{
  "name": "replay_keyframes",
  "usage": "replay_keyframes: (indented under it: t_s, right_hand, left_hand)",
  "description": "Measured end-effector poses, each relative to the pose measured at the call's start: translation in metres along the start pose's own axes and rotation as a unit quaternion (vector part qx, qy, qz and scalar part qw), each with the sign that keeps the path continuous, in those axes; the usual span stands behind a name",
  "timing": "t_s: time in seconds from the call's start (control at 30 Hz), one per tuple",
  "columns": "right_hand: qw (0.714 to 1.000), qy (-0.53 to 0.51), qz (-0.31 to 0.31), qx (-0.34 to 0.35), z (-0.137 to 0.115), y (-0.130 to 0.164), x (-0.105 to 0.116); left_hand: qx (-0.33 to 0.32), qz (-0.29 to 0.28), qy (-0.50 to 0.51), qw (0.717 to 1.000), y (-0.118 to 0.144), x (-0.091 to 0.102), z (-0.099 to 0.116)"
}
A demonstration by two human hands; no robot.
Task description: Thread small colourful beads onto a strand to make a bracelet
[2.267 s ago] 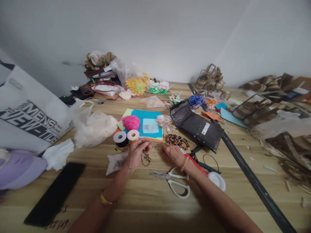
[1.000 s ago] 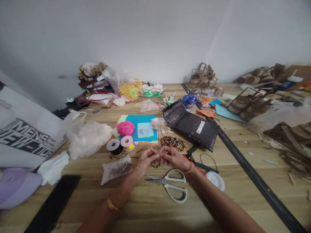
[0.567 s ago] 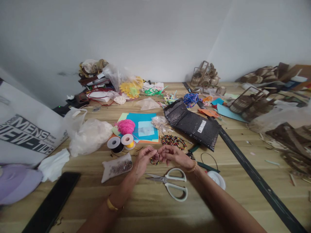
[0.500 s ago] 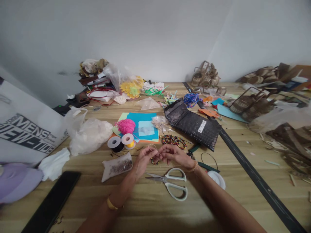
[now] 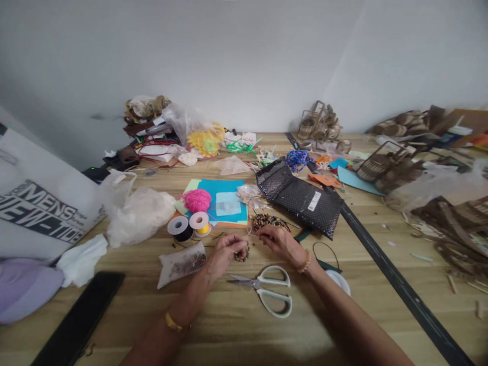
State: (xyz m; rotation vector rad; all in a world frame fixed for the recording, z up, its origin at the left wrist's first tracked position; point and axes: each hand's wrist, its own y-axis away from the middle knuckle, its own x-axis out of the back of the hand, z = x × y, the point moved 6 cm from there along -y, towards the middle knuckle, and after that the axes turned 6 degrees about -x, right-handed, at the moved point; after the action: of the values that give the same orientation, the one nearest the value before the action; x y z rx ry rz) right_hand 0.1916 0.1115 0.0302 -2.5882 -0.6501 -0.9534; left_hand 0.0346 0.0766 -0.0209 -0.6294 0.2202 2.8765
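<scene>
My left hand (image 5: 226, 251) is closed on a small beaded bracelet (image 5: 242, 253) of many-coloured beads, which hangs from the fingertips. A thin pale cord (image 5: 250, 233) loops up from the bracelet towards my right hand (image 5: 280, 243), whose thumb and forefinger pinch it. Behind my right hand lies a coil of multicoloured beads (image 5: 271, 220). White-handled scissors (image 5: 263, 285) rest partly open on the table in front of both hands. A clear bag of dark beads (image 5: 183, 264) sits left of my left hand.
Black and yellow thread spools (image 5: 180, 229) and pink yarn (image 5: 198, 200) stand at left, beside blue paper (image 5: 229, 189). A black bubble mailer (image 5: 303, 201) lies behind my right hand. Front left is a black phone-like slab (image 5: 80, 317); rightwards, a white round spool (image 5: 337, 281).
My hands have moved apart, drawing the cord between them. The bracelet stays with my left hand, and the view has shifted slightly.
</scene>
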Motion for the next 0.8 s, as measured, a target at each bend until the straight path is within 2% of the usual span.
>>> replay_keyframes:
  t_s: [0.13, 0.27, 0.57, 0.67, 0.8]
  right_hand:
    - [0.996, 0.081, 0.013, 0.024, 0.006, 0.000, 0.010]
    - [0.987, 0.154, 0.039, -0.007, 0.018, 0.001, 0.026]
    - [0.972, 0.201, 0.113, -0.052, 0.026, 0.006, 0.063]
    - [0.972, 0.185, 0.132, -0.065, 0.022, 0.008, 0.073]
    - [0.982, 0.068, 0.159, -0.071, 0.013, 0.012, 0.087]
  left_hand:
    - [0.003, 0.012, 0.081, 0.997, 0.000, 0.004, 0.002]
    - [0.004, -0.005, 0.155, 0.988, 0.000, 0.004, 0.006]
    - [0.021, -0.028, 0.213, 0.976, 0.004, 0.003, 0.018]
    - [0.030, -0.023, 0.224, 0.974, 0.004, 0.003, 0.015]
    - [0.046, -0.008, 0.245, 0.968, 0.003, 0.003, 0.010]
